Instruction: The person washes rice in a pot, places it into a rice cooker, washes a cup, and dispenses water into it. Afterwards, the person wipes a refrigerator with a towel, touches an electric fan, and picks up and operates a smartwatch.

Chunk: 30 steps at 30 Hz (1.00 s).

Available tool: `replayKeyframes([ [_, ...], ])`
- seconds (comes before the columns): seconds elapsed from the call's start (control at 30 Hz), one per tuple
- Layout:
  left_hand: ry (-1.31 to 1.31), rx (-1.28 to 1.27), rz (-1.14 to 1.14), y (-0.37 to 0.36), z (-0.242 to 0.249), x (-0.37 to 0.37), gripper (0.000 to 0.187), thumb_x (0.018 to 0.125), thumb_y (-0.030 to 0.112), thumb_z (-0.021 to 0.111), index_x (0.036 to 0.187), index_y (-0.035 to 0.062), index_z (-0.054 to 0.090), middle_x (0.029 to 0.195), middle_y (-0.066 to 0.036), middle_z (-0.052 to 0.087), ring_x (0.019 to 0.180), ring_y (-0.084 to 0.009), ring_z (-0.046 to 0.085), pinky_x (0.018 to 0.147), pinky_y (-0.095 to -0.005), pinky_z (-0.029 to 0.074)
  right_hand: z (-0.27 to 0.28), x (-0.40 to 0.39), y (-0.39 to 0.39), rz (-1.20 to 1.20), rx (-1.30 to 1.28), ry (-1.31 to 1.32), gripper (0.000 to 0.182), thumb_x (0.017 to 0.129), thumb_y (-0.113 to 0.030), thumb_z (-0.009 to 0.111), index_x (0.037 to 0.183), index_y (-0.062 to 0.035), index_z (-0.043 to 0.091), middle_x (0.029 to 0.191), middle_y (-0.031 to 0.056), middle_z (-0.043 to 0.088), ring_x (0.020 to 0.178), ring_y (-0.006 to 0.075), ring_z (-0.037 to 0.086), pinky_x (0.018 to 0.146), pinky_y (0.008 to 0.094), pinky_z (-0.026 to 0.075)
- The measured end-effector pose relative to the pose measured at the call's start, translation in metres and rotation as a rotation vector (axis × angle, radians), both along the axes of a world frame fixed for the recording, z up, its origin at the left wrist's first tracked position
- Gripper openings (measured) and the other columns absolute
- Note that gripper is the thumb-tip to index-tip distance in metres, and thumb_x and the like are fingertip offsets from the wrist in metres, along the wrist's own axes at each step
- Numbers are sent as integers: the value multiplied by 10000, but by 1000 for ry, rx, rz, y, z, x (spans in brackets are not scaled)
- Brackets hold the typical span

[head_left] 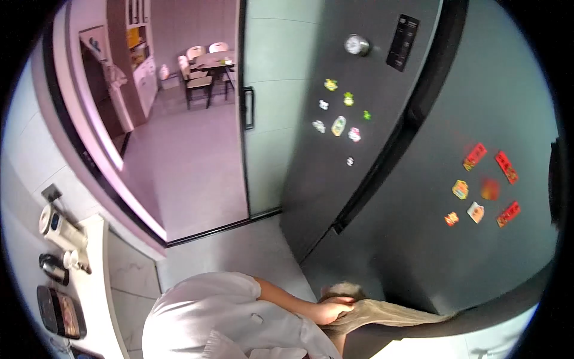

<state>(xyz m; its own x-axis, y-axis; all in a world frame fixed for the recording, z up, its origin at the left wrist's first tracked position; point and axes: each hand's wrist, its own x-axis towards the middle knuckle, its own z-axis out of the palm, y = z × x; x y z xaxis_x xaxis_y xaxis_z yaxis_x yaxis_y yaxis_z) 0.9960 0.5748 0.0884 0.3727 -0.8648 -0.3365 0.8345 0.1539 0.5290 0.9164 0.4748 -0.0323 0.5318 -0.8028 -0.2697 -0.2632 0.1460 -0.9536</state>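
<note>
My left hand (pixel 335 310) is closed on a brown cloth (pixel 382 312), its fingers bent over the bunched end. From there the cloth stretches to the right in long folds, along the lower part of the dark refrigerator (pixel 382 251). A greyish-brown rounded shape (pixel 344 291) shows just beyond my fingers; I cannot make out whether it belongs to the cloth. Below the cloth a short strip of skin, apparently my right forearm (pixel 339 343), is visible, while my right hand is hidden. My white shirt (pixel 239 317) fills the bottom middle.
Magnets (pixel 339 125) and red stickers (pixel 475 157) dot the refrigerator doors. At left, a white counter (pixel 98 257) bears a pale appliance (pixel 60 230), a black kettle-like item (pixel 54 268) and a dark box (pixel 61 311). Beyond the sliding glass door (pixel 278 107) stand a table (pixel 216 60) and chairs.
</note>
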Motion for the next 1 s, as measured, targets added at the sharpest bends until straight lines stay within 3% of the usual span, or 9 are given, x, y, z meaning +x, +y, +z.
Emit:
replayKeyframes([
  [0.13, -984, 145, -98, 25, 43, 14, 482, 964, 219, 492, 1346, -55, 388, 1243, -157, 558, 1117, -226, 533, 979, -297, 384, -2, 21, -17, 83, -96, 122, 430, 965, -357, 395, 1254, -46, 463, 1262, 154, 494, 1136, 320, 488, 961, 423, 386],
  [0.3, -1158, 196, -79, 19, 19, 14, 521, 975, 229, 434, 1389, -59, 300, 1285, -247, 506, 1223, -316, 477, 1018, -339, 358, -2, 33, -33, 190, -237, 287, 428, 961, -361, 400, 1236, -43, 478, 1245, 160, 505, 1122, 328, 496, 949, 432, 392],
  [0.37, -1574, 49, 111, 33, 2, 16, 550, 958, 232, 439, 1405, -44, 276, 1283, -260, 497, 1215, -348, 469, 1017, -380, 358, -1, 32, -37, 215, -294, 360, 428, 959, -363, 401, 1229, -41, 485, 1239, 162, 509, 1117, 331, 499, 945, 435, 394],
  [0.4, -1571, 49, 123, 43, -7, 25, 550, 958, 232, 439, 1405, -44, 276, 1283, -260, 497, 1215, -348, 469, 1017, -380, 358, -1, 32, -38, 228, -320, 398, 428, 959, -364, 402, 1225, -41, 488, 1236, 163, 511, 1115, 333, 500, 943, 437, 396],
  [0.47, -1505, 39, -378, 72, -22, 51, 588, 947, 268, 449, 1416, -34, 262, 1356, -262, 421, 1271, -360, 406, 1053, -412, 327, 0, 35, -38, 254, -371, 468, 428, 957, -366, 404, 1218, -39, 494, 1229, 165, 516, 1109, 336, 503, 938, 440, 398],
  [0.57, -1408, 261, -619, 154, -52, 89, 472, 920, 270, 438, 1309, 5, 458, 1261, -242, 522, 1171, -371, 492, 976, -428, 391, 3, 35, -32, 286, -431, 575, 428, 955, -369, 406, 1207, -37, 504, 1219, 169, 522, 1101, 341, 508, 931, 445, 401],
  [0.63, -1348, 443, -492, 219, -162, 112, 436, 927, 305, 442, 1250, 18, 506, 1213, -209, 563, 1122, -368, 524, 959, -418, 402, 4, 38, -22, 306, -461, 650, 428, 953, -371, 408, 1200, -36, 510, 1213, 171, 527, 1096, 344, 511, 927, 448, 404],
  [0.73, -1161, 749, -288, 352, -215, 142, 486, 907, 370, 473, 1227, 10, 531, 1240, -214, 554, 1140, -338, 528, 967, -418, 400, 3, 46, -2, 367, -500, 761, 429, 951, -373, 410, 1189, -34, 519, 1203, 174, 533, 1088, 349, 515, 920, 453, 407],
  [1.0, -746, 1302, 228, 615, -190, 164, 384, 865, 313, 502, 1119, 54, 629, 1082, -171, 650, 1025, -356, 601, 899, -429, 464, -22, 141, 94, 697, -538, 958, 432, 945, -381, 417, 1160, -29, 545, 1177, 183, 551, 1067, 361, 527, 902, 467, 416],
])
